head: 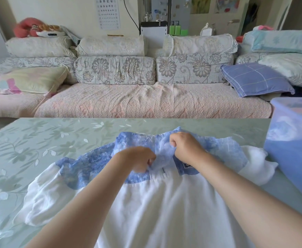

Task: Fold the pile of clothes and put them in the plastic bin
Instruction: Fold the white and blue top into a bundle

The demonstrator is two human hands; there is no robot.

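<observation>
- Closest in, the white body of the shirt (164, 212) lay spread on the table (30, 149), with its lower end running out of the bottom of the view.
- Out to the sides, the left sleeve (39, 203) was bunched up on the flowered cloth. The right sleeve (257, 163) was crumpled just beside the bin.
- Up at the neck, the left hand (137, 159) had its fingers curled under, pinching the blue patterned fabric at the opening.
- A little further on, the right hand (186, 145) was a closed fist around the collar (161, 158), with the cloth gathered up between the two hands.
- My read was that this was the laying-out step, getting the collar squared and the top edge straight. Folding proper had not begun, since both sleeves were out and loose.
- The next move looked to call for letting the collar down flat and smoothing the yoke. After that, each sleeve would come in across the body before the hem came up. The cloth looked thin and floppy, so an even pull from both hands seemed wise.
- At the right edge of the table stood the bin (293, 140), translucent blue. Something pale showed through its wall, but I could not tell what.
- Beyond the table sat the sofa (128, 102), with a blue checked cushion (253, 79) on it. I could not tell how many garments were left to do.
</observation>
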